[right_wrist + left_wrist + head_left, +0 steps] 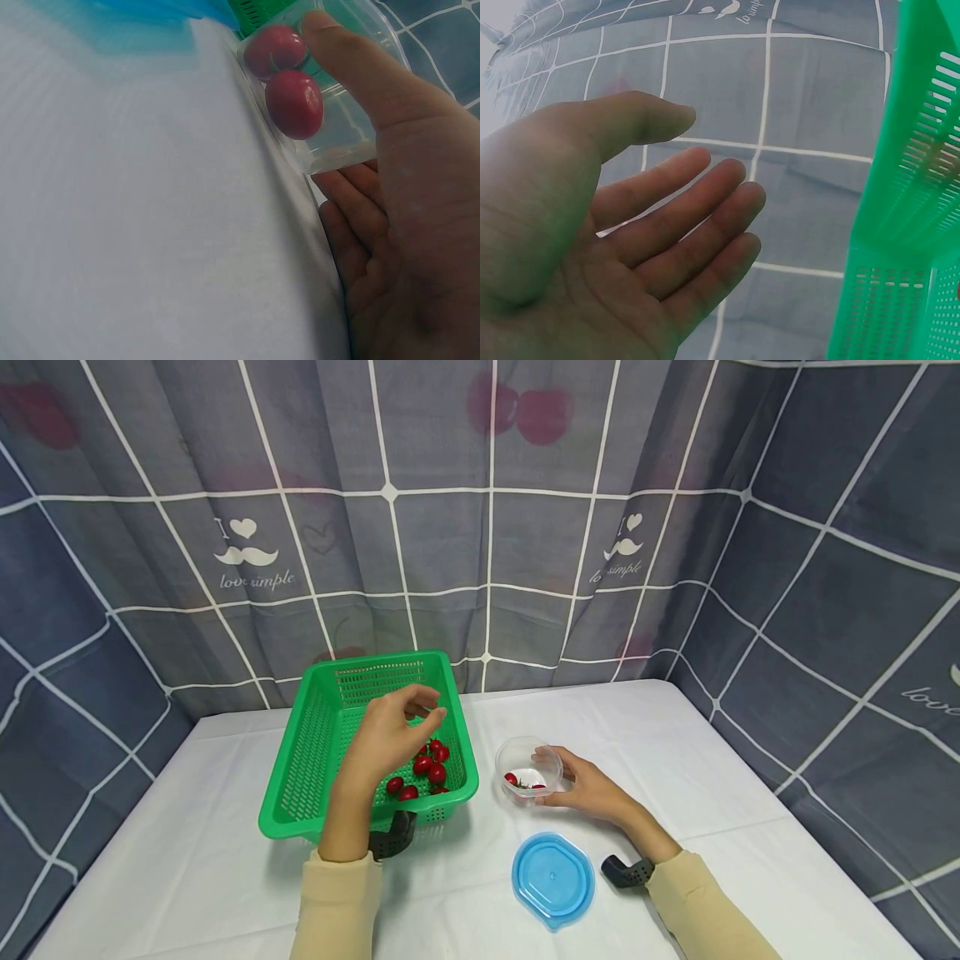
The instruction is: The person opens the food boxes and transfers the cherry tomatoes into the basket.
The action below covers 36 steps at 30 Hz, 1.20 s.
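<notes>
My left hand [393,731] hovers over the green basket [463,760], its fingers loosely bent and parted from the thumb, holding nothing. Below it, several cherry tomatoes [422,766] lie in the basket's right part; the hand hides some of the inside. With thumb and fingers on either side, my right hand [588,787] grips a clear plastic container [517,750] standing on the white cloth. Inside that container are red cherry tomatoes [294,105], two of them plain in the right wrist view, and a bit of green stem shows in the head view.
A blue lid [553,878] lies on the white-covered table [457,902], in front of the container and between the forearms. Dark grey curtains with white grid lines [442,543] hang behind the table and along both sides.
</notes>
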Motion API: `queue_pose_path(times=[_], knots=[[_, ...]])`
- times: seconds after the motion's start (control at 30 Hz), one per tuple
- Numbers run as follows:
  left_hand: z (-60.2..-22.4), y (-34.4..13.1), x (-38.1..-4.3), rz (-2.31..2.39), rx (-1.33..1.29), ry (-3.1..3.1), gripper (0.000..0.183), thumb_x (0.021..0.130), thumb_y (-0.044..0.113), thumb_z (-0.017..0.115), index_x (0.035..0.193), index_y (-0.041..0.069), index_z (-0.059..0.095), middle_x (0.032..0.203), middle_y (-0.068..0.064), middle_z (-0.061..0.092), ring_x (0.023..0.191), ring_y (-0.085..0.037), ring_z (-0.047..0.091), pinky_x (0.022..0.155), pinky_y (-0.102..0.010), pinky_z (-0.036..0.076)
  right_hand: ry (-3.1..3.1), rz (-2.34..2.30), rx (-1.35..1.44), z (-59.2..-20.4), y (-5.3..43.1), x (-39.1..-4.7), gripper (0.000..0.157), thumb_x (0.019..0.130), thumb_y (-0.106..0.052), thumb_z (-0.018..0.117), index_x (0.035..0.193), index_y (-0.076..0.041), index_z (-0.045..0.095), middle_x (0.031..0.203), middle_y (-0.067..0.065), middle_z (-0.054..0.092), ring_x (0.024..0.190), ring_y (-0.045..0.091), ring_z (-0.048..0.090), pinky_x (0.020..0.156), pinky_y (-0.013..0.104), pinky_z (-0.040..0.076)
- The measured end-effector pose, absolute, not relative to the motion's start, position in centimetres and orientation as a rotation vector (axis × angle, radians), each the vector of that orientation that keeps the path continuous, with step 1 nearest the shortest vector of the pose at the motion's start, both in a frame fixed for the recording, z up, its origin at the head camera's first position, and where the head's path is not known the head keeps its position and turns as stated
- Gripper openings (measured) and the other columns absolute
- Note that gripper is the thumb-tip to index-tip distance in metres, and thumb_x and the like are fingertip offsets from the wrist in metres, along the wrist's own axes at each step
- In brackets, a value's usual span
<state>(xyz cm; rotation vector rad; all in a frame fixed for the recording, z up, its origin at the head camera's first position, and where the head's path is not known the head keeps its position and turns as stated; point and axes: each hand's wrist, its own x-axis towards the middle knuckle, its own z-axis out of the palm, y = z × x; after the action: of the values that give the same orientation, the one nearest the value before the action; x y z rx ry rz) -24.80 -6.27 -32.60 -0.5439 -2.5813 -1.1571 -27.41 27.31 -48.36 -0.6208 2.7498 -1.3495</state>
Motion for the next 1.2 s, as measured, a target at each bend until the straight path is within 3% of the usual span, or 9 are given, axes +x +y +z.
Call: queue_pose_path(times=[0.43, 1.2], knots=[[-32.6, -5.3, -24.7, -1.132, -0.575, -2.609, 0.029, 0.099, 0.024, 0.067, 0.122, 0.007, 0.071, 0.112, -0.007, 0.074, 0.105, -0.027, 0.071, 0.095, -0.047, 0.055, 2.741, -1.366, -0.615, -48.4, 27.4, -27.5, 0.085, 0.077, -0.041, 0.090, 0.150, -0.021, 0.050, 0.149, 0.003, 0.057, 0.139, 0.032, 0.053, 0.119, 0.055, 0.036], [-34.8, 0.7, -24.5, -1.062, -0.778, -2.623, 0.036, 0.098, 0.020, 0.067, 0.130, 0.005, 0.066, 0.119, -0.009, 0.072, 0.103, -0.026, 0.072, 0.086, -0.042, 0.058, 2.751, -1.340, -0.601, -48.4, 27.3, -27.5, 0.086, 0.078, -0.044, 0.089, 0.151, -0.021, 0.049, 0.150, 0.001, 0.056, 0.141, 0.031, 0.052, 0.118, 0.055, 0.037]])
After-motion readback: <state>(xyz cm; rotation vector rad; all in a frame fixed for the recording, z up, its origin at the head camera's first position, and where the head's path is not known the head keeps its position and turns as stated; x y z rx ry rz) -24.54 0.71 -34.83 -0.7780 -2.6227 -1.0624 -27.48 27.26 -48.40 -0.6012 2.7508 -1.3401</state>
